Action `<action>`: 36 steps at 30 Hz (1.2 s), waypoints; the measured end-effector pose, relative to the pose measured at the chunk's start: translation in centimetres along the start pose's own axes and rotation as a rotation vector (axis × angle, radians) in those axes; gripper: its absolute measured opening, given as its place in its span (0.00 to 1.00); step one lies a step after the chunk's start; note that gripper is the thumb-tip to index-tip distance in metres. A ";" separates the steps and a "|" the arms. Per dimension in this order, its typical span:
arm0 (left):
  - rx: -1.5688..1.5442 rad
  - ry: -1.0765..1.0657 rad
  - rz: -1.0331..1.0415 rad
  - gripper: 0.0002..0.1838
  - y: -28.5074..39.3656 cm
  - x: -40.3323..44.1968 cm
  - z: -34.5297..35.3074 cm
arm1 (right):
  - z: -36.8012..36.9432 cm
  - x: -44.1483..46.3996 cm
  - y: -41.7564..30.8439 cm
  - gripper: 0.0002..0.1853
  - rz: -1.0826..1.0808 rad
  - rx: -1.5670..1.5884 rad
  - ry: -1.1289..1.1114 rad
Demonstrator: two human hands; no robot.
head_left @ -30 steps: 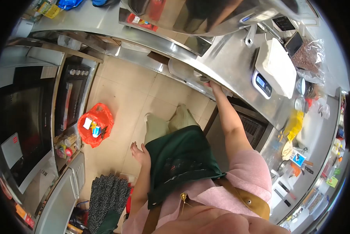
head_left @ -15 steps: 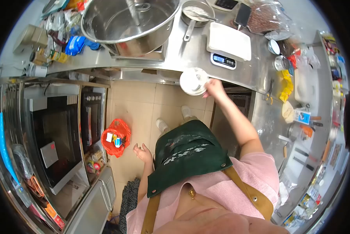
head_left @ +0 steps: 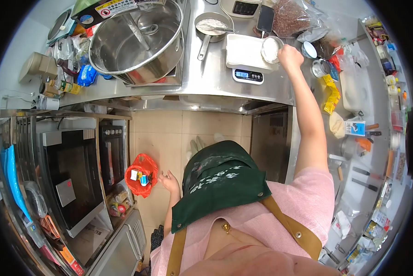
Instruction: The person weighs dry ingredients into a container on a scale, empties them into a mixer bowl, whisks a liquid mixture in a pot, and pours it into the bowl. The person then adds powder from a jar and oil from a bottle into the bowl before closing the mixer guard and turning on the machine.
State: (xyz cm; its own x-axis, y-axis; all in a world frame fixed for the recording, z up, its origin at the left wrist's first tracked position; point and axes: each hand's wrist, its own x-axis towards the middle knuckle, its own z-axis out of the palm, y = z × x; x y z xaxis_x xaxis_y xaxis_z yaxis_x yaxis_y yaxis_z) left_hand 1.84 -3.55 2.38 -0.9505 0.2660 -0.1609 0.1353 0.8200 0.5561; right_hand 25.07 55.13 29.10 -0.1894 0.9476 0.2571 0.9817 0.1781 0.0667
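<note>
A small cup of white powder point(head_left: 271, 49) is in my right hand point(head_left: 290, 58), whose fingers are closed at its right side. The cup is over the right end of a white tray point(head_left: 245, 51). That tray rests on a digital scale point(head_left: 248, 76) with a lit display. To the left stands a saucepan point(head_left: 205, 47) holding white powder and a whisk. My left hand point(head_left: 169, 182) hangs low beside the green apron point(head_left: 220, 179), fingers apart and holding nothing.
A large steel mixing bowl point(head_left: 137, 41) stands at the left of the counter. Behind the tray are a phone point(head_left: 265, 19) and a bag of brown grains point(head_left: 291, 19). A red bag point(head_left: 142, 186) sits on the floor. Knives point(head_left: 364, 185) lie at the right.
My right hand has come up from below the counter edge with the cup, which is now over the tray. The view has shifted, showing more of the counter. My left hand stays low and open.
</note>
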 end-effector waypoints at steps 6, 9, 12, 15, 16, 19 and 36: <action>0.034 0.018 -0.028 0.22 -1.2 -0.9 -0.1 | 1.0 0.3 -4.8 0.12 -0.133 -0.014 0.000; 0.082 0.030 -0.046 0.22 -2.5 -1.3 0.2 | 0.8 0.3 -6.8 0.12 -0.177 -0.032 -0.033; 0.142 0.056 0.004 0.23 -3.4 -1.7 0.4 | 1.1 0.5 -7.4 0.10 -0.210 -0.034 -0.005; 0.107 0.022 -0.086 0.22 -2.8 -2.1 -0.1 | 1.0 0.7 -6.6 0.09 -0.231 -0.053 0.054; 0.101 0.011 -0.097 0.22 -2.5 -2.2 -0.3 | 0.6 0.7 -6.0 0.09 -0.251 -0.070 0.069; 0.100 -0.012 -0.118 0.22 -2.2 -2.4 -0.3 | 0.9 0.8 -4.7 0.09 -0.321 -0.089 0.076; 0.159 -0.028 -0.139 0.23 -1.8 -1.8 0.0 | -0.1 1.7 -0.8 0.08 -0.258 -0.175 0.099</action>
State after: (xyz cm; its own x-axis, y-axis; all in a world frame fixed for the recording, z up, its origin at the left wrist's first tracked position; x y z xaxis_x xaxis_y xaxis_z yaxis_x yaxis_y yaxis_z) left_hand 3.29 -5.53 1.64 -0.9552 0.1569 -0.2509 0.0480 0.9188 0.3917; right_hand 23.99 56.59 29.58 -0.4412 0.8451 0.3019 0.8847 0.3533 0.3041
